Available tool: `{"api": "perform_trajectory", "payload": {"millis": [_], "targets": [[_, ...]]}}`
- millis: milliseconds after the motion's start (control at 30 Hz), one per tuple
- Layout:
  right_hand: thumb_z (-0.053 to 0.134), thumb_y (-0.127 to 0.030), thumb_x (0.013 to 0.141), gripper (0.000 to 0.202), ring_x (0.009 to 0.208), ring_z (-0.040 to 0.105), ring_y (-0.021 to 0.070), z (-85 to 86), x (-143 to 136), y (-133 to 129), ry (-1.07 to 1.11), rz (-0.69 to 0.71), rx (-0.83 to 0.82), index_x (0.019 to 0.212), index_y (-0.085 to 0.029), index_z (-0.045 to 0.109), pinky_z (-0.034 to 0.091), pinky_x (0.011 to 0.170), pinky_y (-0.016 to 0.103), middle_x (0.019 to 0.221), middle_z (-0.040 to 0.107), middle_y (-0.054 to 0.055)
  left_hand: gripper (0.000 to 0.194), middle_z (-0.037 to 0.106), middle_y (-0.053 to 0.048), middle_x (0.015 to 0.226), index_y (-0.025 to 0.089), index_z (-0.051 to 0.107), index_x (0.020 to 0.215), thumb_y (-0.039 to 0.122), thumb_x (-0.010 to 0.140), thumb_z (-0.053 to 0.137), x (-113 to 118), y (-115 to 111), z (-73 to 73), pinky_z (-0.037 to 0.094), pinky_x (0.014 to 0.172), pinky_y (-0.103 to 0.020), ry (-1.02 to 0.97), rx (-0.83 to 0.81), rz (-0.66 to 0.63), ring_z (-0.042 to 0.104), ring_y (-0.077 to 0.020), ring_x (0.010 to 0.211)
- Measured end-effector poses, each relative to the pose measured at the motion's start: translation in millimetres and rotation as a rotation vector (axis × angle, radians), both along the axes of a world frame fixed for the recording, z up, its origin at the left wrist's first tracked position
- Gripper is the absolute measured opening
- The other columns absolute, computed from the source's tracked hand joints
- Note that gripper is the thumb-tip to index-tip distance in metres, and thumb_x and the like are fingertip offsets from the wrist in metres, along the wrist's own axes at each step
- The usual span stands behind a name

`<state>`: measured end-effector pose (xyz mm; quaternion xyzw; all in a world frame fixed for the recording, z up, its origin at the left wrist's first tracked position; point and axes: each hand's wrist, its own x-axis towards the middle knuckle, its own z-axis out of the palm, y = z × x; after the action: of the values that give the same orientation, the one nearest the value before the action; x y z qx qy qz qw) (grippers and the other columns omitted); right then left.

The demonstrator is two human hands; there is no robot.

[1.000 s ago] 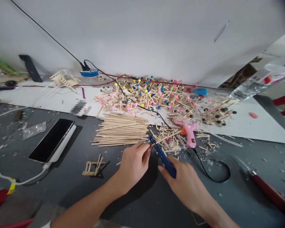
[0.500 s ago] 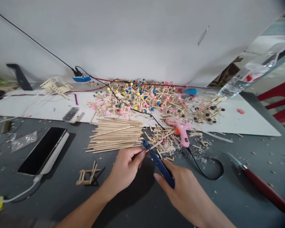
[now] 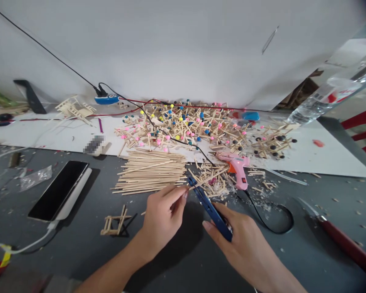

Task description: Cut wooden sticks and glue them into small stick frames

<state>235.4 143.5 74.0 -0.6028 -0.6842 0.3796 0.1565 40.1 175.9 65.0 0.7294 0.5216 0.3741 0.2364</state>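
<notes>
My left hand (image 3: 164, 217) pinches the near end of a thin wooden stick (image 3: 205, 179). Blue-handled cutters (image 3: 212, 211) lie in my right hand (image 3: 242, 236), their jaws up against that stick close to my left fingertips. A pile of long sticks (image 3: 152, 173) lies beyond my left hand. Short cut pieces (image 3: 215, 185) are heaped past the cutter tip, beside a pink glue gun (image 3: 239, 169). To the left of my left wrist a small wooden frame (image 3: 114, 224) stands on the dark table.
Sticks with coloured balls (image 3: 183, 126) cover the white board (image 3: 332, 158) at the back. A knife (image 3: 344, 240) lies at right, a phone (image 3: 59, 191) on a white block at left. A bottle (image 3: 314, 101) and a blue socket (image 3: 106, 99) sit near the wall.
The view has shifted slightly, so most things appear a little further right. My left fingers have changed their pose on the stick, the knuckles more raised. A small stick piece now shows beside my left hand.
</notes>
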Motion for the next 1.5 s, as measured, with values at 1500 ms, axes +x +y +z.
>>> {"api": "perform_trajectory", "payload": {"millis": [1500], "targets": [[0.042,-0.054,0.092,0.042,0.069,0.068,0.0232,-13.6,-13,-2,-0.068,0.007,-0.012,0.097,-0.020,0.065,0.049,0.060,0.030,0.081,0.073,0.007,0.021,0.062,0.000,0.069,0.018,0.066,0.106,0.013,0.093,0.049,-3,-7,-8.9,0.039,0.054,-0.025,0.462,0.280,0.031,0.058,-0.0122,0.058]]}}
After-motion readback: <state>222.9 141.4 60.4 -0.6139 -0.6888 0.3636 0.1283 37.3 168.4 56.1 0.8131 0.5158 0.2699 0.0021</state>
